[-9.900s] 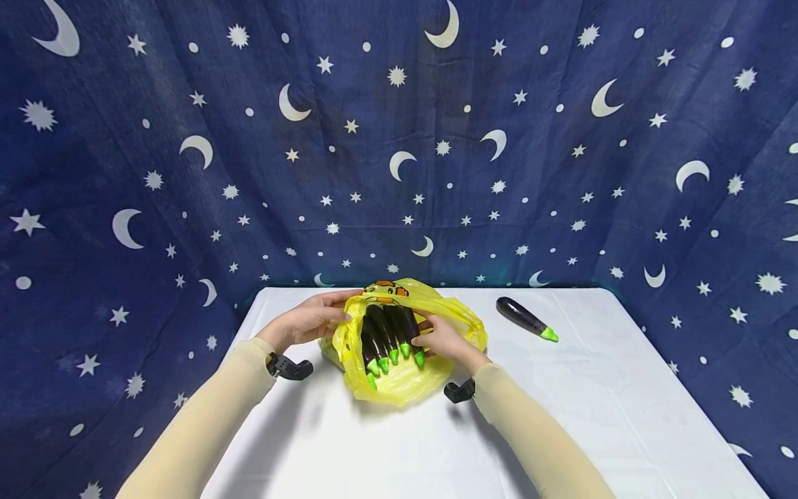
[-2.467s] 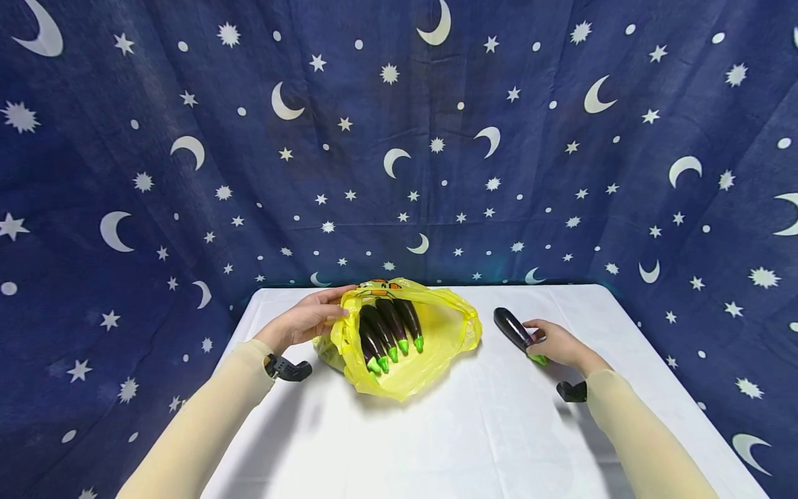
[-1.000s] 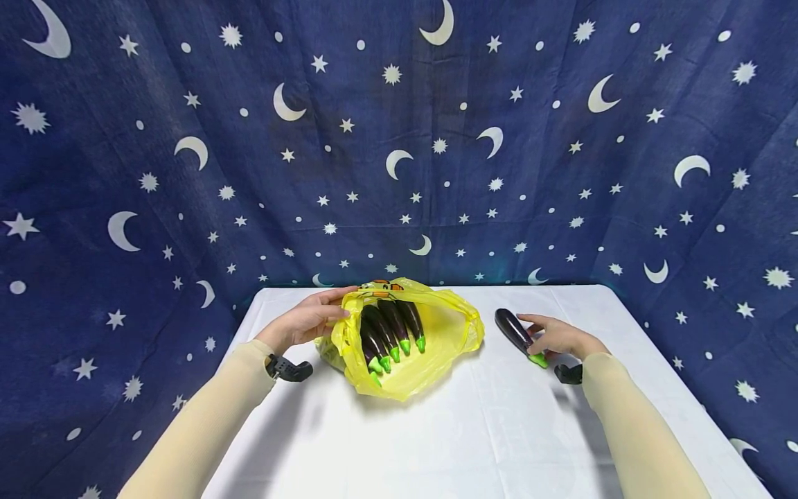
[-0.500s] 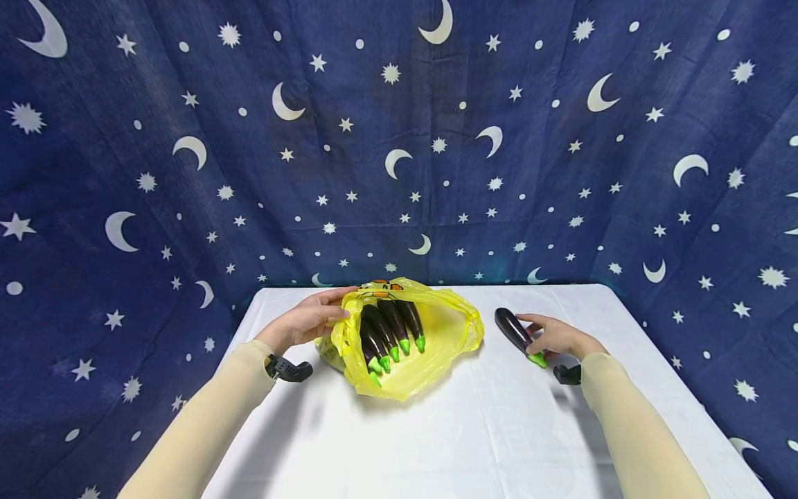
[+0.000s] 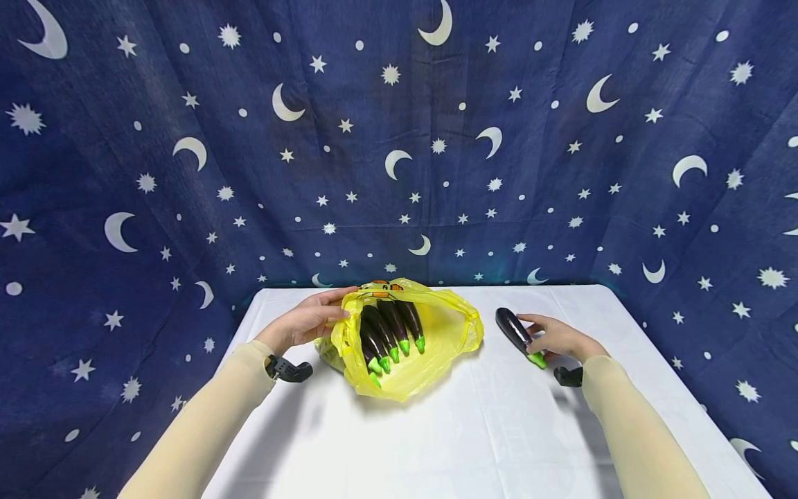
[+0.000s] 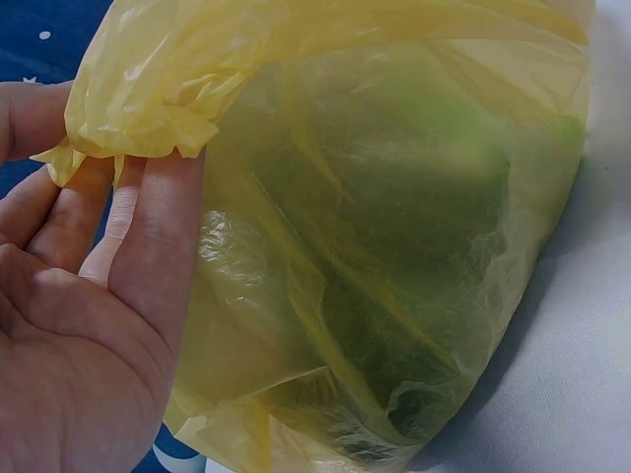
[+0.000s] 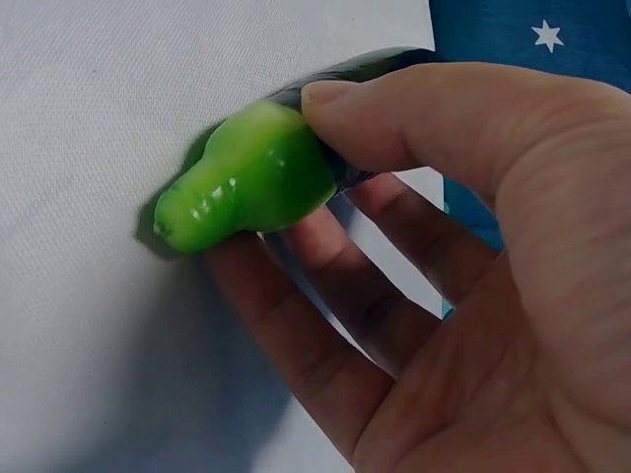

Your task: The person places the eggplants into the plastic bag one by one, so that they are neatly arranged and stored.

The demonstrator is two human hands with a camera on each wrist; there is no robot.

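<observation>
A yellow plastic bag [image 5: 445, 346] lies on its side with its mouth facing me, and several dark eggplants [image 5: 393, 326] with green stems are inside it. At the left of the mouth my left hand [image 5: 305, 320] pinches the bag's rim between thumb and fingers. In the left wrist view the crumpled rim covers the fingertips, and the eggplants show only dimly through the film. Off to the right, my right hand [image 5: 557, 337] grips a lone eggplant [image 5: 511, 327] near its stem end. The right wrist view has the thumb on top, fingers underneath, by the green stem [image 7: 246, 177].
A white cloth covers the table [image 5: 424, 450]. Behind it and along both sides hangs a dark blue curtain [image 5: 399, 194] with moons and stars. A black wrist camera [image 5: 289, 369] sits on the left wrist, another camera [image 5: 569, 375] on the right.
About ten seconds ago my right hand was inside the bag at an eggplant; now it is at the lone eggplant on the right. During the last second almost nothing has moved.
</observation>
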